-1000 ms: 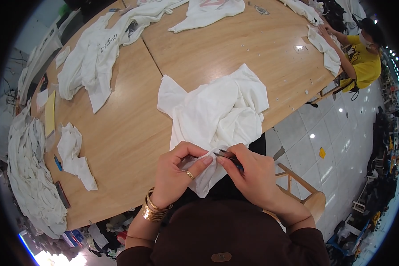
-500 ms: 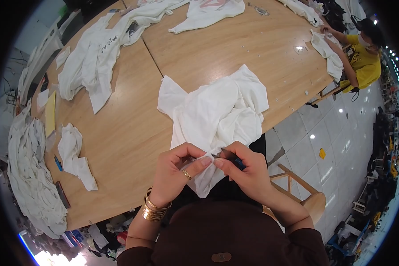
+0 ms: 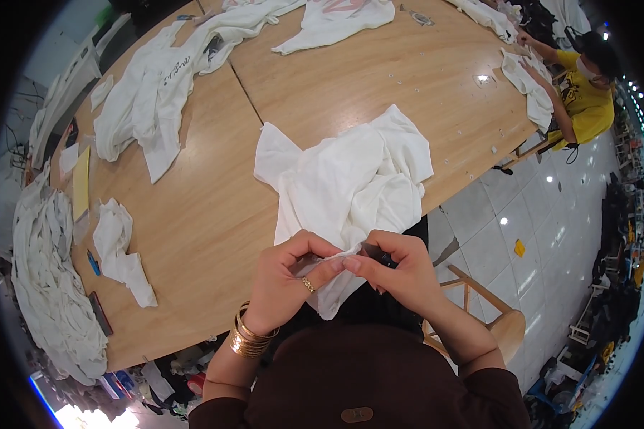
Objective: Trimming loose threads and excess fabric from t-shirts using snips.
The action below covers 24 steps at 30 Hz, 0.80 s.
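A white garment point(image 3: 329, 179) lies crumpled over the table's near edge, its lower end hanging toward my lap. My left hand point(image 3: 291, 272), with a ring and gold bangles, pinches the cloth edge between thumb and fingers. Right beside it, my right hand point(image 3: 397, 272) grips the same edge, the thumbs almost touching. A small dark tool point(image 3: 371, 251) is tucked in the right hand, mostly hidden by the fingers, so its kind is unclear.
The wooden table point(image 3: 215, 236) carries a heap of white clothes point(image 3: 50, 279) at left, a small white piece point(image 3: 122, 250), a blue pen-like object point(image 3: 94, 262) and more garments point(image 3: 150, 100) farther back. At far right a person in yellow point(image 3: 587, 100) handles white cloth. A wooden stool point(image 3: 504, 332) stands at right.
Both hands have shifted slightly along the cloth edge, stretching it between the thumbs. The tool in my right hand, with blue showing before, is now more hidden. The co-worker's hands moved a little.
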Motion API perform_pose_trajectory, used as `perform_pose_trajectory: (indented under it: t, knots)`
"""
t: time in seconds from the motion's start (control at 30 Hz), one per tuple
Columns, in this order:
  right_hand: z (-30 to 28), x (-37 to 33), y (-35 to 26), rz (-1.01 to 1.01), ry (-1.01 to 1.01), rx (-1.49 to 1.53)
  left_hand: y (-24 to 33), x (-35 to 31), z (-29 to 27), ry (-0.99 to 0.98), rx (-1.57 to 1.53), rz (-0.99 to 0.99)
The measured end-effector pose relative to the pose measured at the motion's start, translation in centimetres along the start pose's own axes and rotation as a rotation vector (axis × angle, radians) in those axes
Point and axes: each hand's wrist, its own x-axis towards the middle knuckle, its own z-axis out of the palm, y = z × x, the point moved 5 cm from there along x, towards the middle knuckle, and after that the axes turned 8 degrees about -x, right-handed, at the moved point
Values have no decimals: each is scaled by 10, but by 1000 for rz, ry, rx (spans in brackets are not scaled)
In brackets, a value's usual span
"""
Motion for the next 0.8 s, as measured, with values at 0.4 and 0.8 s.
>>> perform_pose_trajectory:
  t: [0.4, 0.8]
  knots:
    - [7, -1, 17, 279, -274, 703, 7, 0, 1, -12, 131, 4]
    - [-37, -10, -11, -330, 330, -197, -1, -2, -7, 24, -6, -76]
